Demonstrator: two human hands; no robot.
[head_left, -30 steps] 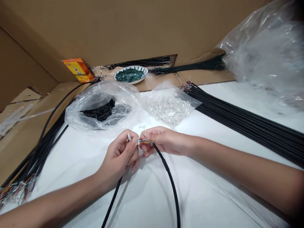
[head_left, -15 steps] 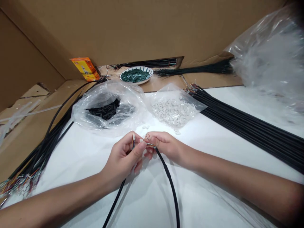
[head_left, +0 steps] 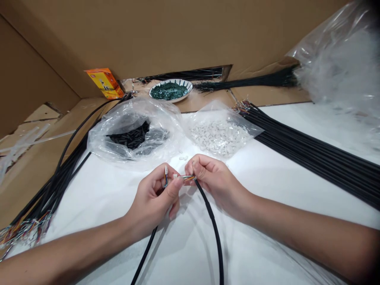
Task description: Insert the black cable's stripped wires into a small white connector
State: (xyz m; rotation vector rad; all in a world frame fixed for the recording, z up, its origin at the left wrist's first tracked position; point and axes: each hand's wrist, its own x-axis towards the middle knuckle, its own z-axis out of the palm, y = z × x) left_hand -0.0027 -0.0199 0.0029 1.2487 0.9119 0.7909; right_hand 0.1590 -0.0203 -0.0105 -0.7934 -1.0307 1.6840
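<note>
A connector (head_left: 175, 176) is pinched by the left hand (head_left: 151, 200), in front of the plate (head_left: 187, 84). Beside its wires (head_left: 187, 177), the right hand (head_left: 215, 174) is closed at the fingertips; what is gripped cannot be told. The wires are best kept bunched and unstrained. Two connectors are counted at the left hand, one plate, and, before it, one bag of black pieces (head_left: 162, 113) and one bag of white pieces (head_left: 216, 107).

Bare forearms (head_left: 89, 244), bare wrists (head_left: 244, 198), bare fingers (head_left: 171, 190)

Room over white surface (head_left: 181, 249) between held cables (head_left: 210, 210); open bag (head_left: 163, 114), flat bag (head_left: 218, 110) block beyond.
</note>
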